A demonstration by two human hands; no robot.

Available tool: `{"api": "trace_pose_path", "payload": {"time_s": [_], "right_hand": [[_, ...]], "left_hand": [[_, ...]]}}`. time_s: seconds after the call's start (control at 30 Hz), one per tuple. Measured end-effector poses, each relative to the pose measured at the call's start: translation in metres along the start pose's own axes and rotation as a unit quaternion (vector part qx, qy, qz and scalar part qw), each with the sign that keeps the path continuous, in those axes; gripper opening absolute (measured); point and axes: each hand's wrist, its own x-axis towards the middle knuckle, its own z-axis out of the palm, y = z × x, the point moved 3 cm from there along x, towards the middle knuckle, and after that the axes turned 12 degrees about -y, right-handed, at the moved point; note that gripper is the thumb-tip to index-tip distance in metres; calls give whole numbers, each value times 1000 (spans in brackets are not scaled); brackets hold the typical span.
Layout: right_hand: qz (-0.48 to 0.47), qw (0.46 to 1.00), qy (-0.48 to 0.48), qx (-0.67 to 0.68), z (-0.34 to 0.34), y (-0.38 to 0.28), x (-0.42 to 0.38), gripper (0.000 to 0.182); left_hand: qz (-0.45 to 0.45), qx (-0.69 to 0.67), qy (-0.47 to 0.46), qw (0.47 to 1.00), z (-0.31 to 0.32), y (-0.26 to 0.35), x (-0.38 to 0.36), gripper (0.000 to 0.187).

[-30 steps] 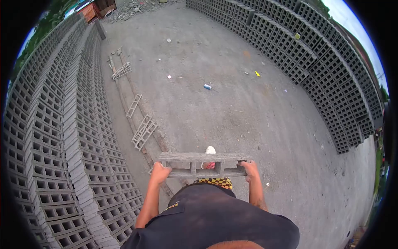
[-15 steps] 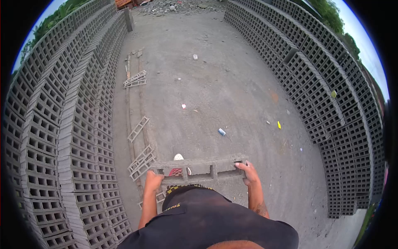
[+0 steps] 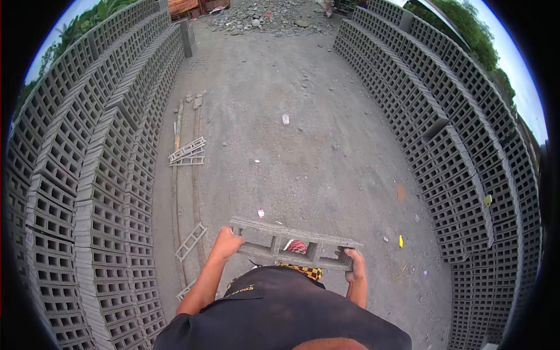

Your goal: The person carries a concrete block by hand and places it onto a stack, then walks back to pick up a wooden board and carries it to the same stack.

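Observation:
A grey hollow concrete block is held in front of my body, its openings facing up toward me. My left hand grips its left end, while my right hand wraps round the right end with the fingers hooked into the end opening. The block slants, its left end farther from me than its right. Through one opening I see a red-and-white patterned shoe. The fingertips under the block are partly hidden.
Tall stacks of hollow blocks line the left and right. Thin frame-like pieces lie on wooden rails at left. A gravel heap lies far ahead. Litter, including a white piece and a yellow piece, dots the ground.
Ground items and the frame-like pieces have slid closer to me as I move forward. The block has tilted, its right end lower in view, and both hands still hold it.

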Motion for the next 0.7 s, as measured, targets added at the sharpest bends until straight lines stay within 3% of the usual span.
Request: {"api": "trace_pose_path", "payload": {"time_s": [0.23,0.33,0.47,0.7], "right_hand": [[-32,999,1,-31,19,-108,224,33],[-13,998,-14,-60,37,-164,316,31],[31,989,-69,-125,92,-233,436,32],[56,979,-127,-146,171,-282,679,30]], "left_hand": [[2,-37,-51,998,13,53,247,25],[12,-94,-1,995,10,100,309,27],[-68,-127,56,988,-11,135,386,25],[-85,-138,124,979,-61,188,574,26]]}}
